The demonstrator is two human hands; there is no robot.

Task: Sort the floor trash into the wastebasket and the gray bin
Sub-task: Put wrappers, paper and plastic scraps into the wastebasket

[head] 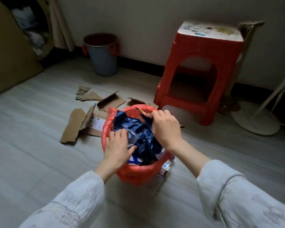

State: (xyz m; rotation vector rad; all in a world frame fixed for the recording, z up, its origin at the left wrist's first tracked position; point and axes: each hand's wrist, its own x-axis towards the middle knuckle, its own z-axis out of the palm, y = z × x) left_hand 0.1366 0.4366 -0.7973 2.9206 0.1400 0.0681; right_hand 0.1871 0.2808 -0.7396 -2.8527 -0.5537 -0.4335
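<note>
Both hands are over the red-lined wastebasket [136,171]: left hand [117,148] holds clear plastic down, probably compacting; right hand [166,129] pinches a wrapper at the far rim. Cardboard scraps [76,125] lie left, gray bin [102,55] far by the wall

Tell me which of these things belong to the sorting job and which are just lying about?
Part of the job: wastebasket, gray bin, cardboard scraps, plastic bottle, blue wrapper, left hand, right hand.

Just lying about: red stool, fan base, curtain.
</note>
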